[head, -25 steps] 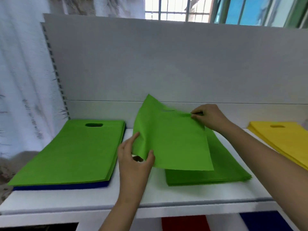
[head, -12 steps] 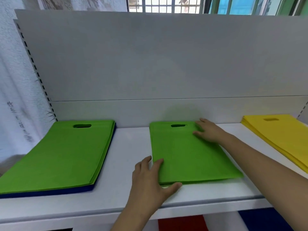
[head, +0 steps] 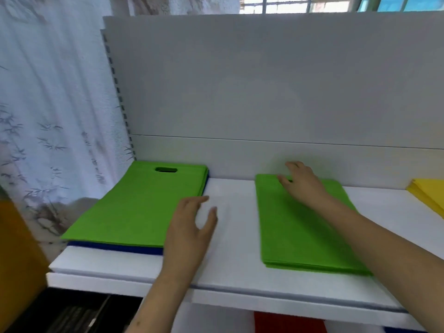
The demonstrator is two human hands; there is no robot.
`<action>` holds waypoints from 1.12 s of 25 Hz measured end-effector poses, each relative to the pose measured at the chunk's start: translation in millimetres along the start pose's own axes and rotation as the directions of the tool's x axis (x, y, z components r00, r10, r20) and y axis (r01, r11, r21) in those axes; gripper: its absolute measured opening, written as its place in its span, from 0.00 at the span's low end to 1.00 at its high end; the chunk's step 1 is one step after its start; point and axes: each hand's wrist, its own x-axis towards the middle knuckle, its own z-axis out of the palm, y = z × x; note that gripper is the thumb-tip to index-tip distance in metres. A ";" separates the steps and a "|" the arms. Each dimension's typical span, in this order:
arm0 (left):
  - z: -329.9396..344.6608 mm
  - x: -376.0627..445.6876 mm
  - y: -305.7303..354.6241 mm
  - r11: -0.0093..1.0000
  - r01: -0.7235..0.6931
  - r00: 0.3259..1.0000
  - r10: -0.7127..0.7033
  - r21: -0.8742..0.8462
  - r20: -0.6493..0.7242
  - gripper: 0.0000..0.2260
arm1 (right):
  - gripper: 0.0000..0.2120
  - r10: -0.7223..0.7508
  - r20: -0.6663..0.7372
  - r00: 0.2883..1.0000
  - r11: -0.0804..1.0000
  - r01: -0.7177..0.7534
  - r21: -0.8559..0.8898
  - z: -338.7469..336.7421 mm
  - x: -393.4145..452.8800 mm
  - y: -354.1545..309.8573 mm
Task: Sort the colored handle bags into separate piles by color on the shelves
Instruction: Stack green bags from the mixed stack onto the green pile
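- Hands first: the left hand [head: 189,227] hovers low centre of the frame over the bare strip of shelf between the two green stacks, fingers loosely spread, thumb apart, holding nothing.
- The right hand [head: 301,182] lies on the far end of the right green bag pile [head: 298,227], fingers fairly straight and pressing on the top bag near its handle slot; whether a fingertip hooks the slot cannot be told.
- That pile sits right of centre on the white shelf [head: 230,248], flat, its near edge close to the shelf front; the right forearm crosses over its right half.
- Left of centre lies the larger green bag stack [head: 141,207], handle cutout at the far end, against the back panel.
- Under it a dark blue bag layer [head: 115,247] shows as a thin band along the near edge and at the far right corner.
- At the right edge of the frame a yellow bag pile [head: 430,195] is cut off by the border, well apart from the green piles.
- Below the shelf front, lower right, a red bag stack [head: 288,323] shows on a lower level, with a sliver of blue beside it at the bottom right corner.
- Behind the shelf stands a grey back panel [head: 264,87] with a slotted upright at its left side.
- A white curtain with a bamboo print [head: 48,104] fills the upper left; barred window panes [head: 300,3] run along the top.
- An orange-brown surface [head: 16,260] occupies the lower left edge.
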 end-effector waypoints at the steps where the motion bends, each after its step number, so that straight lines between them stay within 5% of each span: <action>1: -17.7 7.5 -15.7 0.998 0.017 0.993 -0.010 0.056 -0.120 0.13 | 0.28 -0.051 0.000 0.999 0.997 0.051 0.057 7.7 2.2 -24.5; 4: -75.3 24.7 -73.8 0.926 0.212 0.920 -0.081 0.313 -0.384 0.17 | 0.28 -0.188 0.007 0.982 0.962 0.183 0.204 36.2 9.5 -96.1; 7: -121.2 26.7 -133.0 0.654 0.477 0.879 -0.338 0.587 -0.337 0.30 | 0.28 -0.286 0.027 0.958 0.928 0.270 0.257 61.9 15.9 -153.3; 9: -129.4 20.6 -149.2 0.554 0.486 0.860 -0.442 0.676 -0.255 0.35 | 0.31 -0.309 0.063 0.949 0.927 0.286 0.242 74.9 20.5 -180.5; 12: -123.1 16.4 -145.1 0.548 0.461 0.875 -0.411 0.698 -0.256 0.30 | 0.32 -0.289 0.125 0.949 0.957 0.280 0.079 95.1 28.1 -202.5; 15: -118.9 21.6 -134.8 0.543 0.435 0.885 -0.405 0.718 -0.230 0.22 | 0.21 -0.271 0.100 0.957 0.962 0.266 0.059 109.5 29.2 -208.3; 17: -118.1 22.0 -137.1 0.575 0.338 0.938 -0.275 0.745 -0.213 0.18 | 0.14 -0.319 0.012 0.948 0.948 0.318 0.023 108.2 27.7 -212.1; 20: -110.3 13.5 -125.9 0.786 0.191 0.963 -0.033 0.588 -0.269 0.18 | 0.12 -0.331 -0.093 0.939 0.939 0.338 0.065 88.1 24.8 -212.3; 22: -102.0 7.0 -97.3 0.946 0.166 0.949 -0.077 0.277 -0.306 0.20 | 0.15 -0.259 -0.167 0.952 0.948 0.283 0.147 68.2 24.6 -201.3; 25: -82.8 9.1 -64.3 0.984 0.169 0.916 -0.176 -0.052 -0.361 0.23 | 0.15 -0.225 -0.246 0.943 0.950 0.268 0.159 29.6 20.8 -169.5; 28: -55.7 16.3 -35.2 0.955 0.224 0.915 -0.274 -0.195 -0.294 0.26 | 0.10 -0.290 -0.275 0.917 0.925 0.342 0.166 -11.0 12.8 -124.6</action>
